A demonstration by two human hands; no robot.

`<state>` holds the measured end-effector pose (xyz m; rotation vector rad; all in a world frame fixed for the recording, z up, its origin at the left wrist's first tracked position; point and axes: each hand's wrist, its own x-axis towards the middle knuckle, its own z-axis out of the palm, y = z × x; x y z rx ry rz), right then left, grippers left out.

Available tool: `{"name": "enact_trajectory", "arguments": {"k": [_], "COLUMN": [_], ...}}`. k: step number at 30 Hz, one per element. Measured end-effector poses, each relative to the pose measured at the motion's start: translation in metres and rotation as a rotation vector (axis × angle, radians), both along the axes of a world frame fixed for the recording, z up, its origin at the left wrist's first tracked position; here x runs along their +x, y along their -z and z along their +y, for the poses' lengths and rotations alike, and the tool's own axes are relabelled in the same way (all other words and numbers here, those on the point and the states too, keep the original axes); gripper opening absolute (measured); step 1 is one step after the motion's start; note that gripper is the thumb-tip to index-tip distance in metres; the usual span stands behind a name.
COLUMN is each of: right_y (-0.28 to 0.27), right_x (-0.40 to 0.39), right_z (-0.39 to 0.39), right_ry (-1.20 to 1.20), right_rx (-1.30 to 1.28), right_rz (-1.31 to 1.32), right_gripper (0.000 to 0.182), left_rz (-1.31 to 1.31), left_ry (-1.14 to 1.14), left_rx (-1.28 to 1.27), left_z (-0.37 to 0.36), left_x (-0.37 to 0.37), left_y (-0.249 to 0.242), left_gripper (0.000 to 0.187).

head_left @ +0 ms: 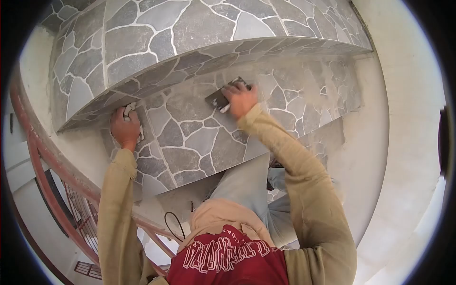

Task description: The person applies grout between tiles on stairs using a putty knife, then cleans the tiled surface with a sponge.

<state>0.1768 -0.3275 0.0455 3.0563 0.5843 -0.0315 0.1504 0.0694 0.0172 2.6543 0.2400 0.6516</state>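
My right hand (pixel 241 99) is closed on a flat rectangular trowel (pixel 216 99), its dark plate lying close over the tiled step tread (pixel 183 156). Pale smears mark the plate near its lower edge. At the left end of the same tread, my left hand (pixel 125 129) is bent around a crumpled whitish rag (pixel 128 110) and presses down on the surface. Parts of the rag stick out above the fingers and beside the wrist. White lines run between the grey stone-pattern pieces. A dusty beige film covers the tread along the riser and toward its right end.
A curved riser (pixel 199 64) rises behind the tread to a higher tiled step (pixel 199 28). A reddish railing (pixel 52 159) runs down the left side. To the right is a pale wall (pixel 403 95). My legs (pixel 247 183) are below the tread's front edge.
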Motion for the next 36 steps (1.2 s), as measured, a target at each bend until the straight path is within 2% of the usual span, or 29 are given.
{"name": "enact_trajectory", "arguments": {"k": [1, 3, 4, 5, 7, 8, 9, 11, 13, 15, 16, 17, 19, 20, 21, 23, 24, 25, 27, 28, 29, 31, 32, 34, 35, 36], "right_y": [-0.009, -0.020, 0.001, 0.007, 0.007, 0.004, 0.000, -0.007, 0.000, -0.004, -0.009, -0.006, 0.008, -0.014, -0.007, 0.010, -0.010, -0.002, 0.024, 0.001, 0.000, 0.006, 0.007, 0.002, -0.017, -0.036], "right_x": [0.009, 0.039, 0.059, 0.051, 0.017, 0.004, 0.013, 0.044, 0.036, -0.004, -0.007, 0.003, 0.051, 0.059, 0.045, -0.008, -0.031, -0.010, 0.033, 0.057, 0.052, 0.047, 0.022, -0.034, -0.064, -0.079], "right_z": [-0.006, -0.031, -0.051, -0.042, -0.023, -0.021, -0.024, -0.033, -0.028, -0.025, -0.030, -0.036, -0.048, -0.041, -0.035, -0.027, -0.021, -0.035, -0.077, -0.084, -0.084, -0.073, -0.061, -0.036, -0.017, -0.002], "right_ry": [0.002, 0.335, 0.339, 0.338, 0.116, 0.065, 0.063, 0.333, 0.295, 0.119, 0.123, 0.115, 0.292, 0.317, 0.306, 0.099, 0.063, 0.047, 0.346, 0.370, 0.361, 0.322, 0.252, 0.008, -0.029, -0.057], "right_rx": [-0.005, 0.026, 0.114, 0.121, -0.064, 0.059, 0.053, 0.144, 0.110, -0.030, 0.074, 0.064, 0.037, 0.032, 0.037, -0.097, -0.002, -0.008, 0.060, 0.105, 0.110, -0.143, -0.086, -0.124, -0.105, -0.085], "right_rz": [0.004, 0.067, -0.082, -0.086, -0.024, 0.006, 0.019, -0.091, -0.128, -0.007, 0.059, 0.080, -0.129, 0.014, 0.011, -0.060, 0.035, 0.034, 0.100, 0.106, 0.094, -0.009, -0.030, 0.054, 0.136, 0.219], "right_gripper": [0.034, 0.036, 0.036, 0.036, 0.033, 0.034, 0.034, 0.034, 0.033, 0.034, 0.035, 0.035, 0.033, 0.035, 0.035, 0.037, 0.040, 0.040, 0.038, 0.040, 0.040, 0.043, 0.047, 0.043, 0.043, 0.043], "left_rz": [0.020, 0.011, -0.028, -0.033, -0.026, -0.024, 0.008, 0.039, -0.031, -0.036, -0.028, -0.007, -0.004, 0.004, 0.019, 0.017, -0.010, -0.033, 0.007, 0.008, -0.004, -0.026, -0.042, 0.005, -0.004, 0.021], "left_ry": [-0.006, -0.008, -0.027, -0.028, 0.011, 0.004, -0.020, -0.056, 0.006, -0.010, -0.033, -0.041, -0.018, -0.031, -0.018, -0.021, -0.016, -0.015, -0.010, -0.016, -0.025, -0.004, -0.031, 0.061, 0.033, 0.174], "left_rx": [-0.044, -0.004, 0.041, 0.047, 0.055, 0.047, 0.012, -0.022, 0.125, 0.091, 0.048, 0.040, -0.003, -0.004, 0.032, 0.060, 0.068, 0.079, 0.050, 0.015, 0.018, 0.068, 0.071, -0.023, -0.020, -0.017], "left_z": [-0.001, -0.004, -0.004, 0.001, 0.002, 0.000, -0.001, -0.003, 0.001, 0.000, -0.004, -0.004, -0.005, -0.004, 0.000, 0.004, 0.003, 0.002, 0.003, 0.001, 0.000, 0.004, 0.006, 0.009, 0.017, 0.030], "left_x": [-0.002, -0.006, -0.003, -0.003, -0.001, 0.002, 0.003, -0.006, -0.002, 0.003, -0.002, -0.009, -0.004, -0.010, -0.009, 0.000, 0.001, -0.002, -0.008, -0.004, -0.007, -0.002, -0.002, -0.010, -0.015, -0.018], "left_y": [0.001, -0.001, -0.004, -0.004, 0.003, 0.003, 0.002, 0.003, -0.002, -0.004, -0.001, 0.001, -0.006, -0.003, 0.000, 0.000, 0.002, 0.003, 0.003, 0.001, 0.001, 0.002, -0.003, -0.010, -0.013, -0.018], "left_gripper": [0.022, 0.022, 0.021, 0.021, 0.021, 0.021, 0.021, 0.021, 0.020, 0.020, 0.021, 0.021, 0.022, 0.022, 0.022, 0.022, 0.023, 0.023, 0.024, 0.024, 0.024, 0.024, 0.024, 0.023, 0.023, 0.023]}}
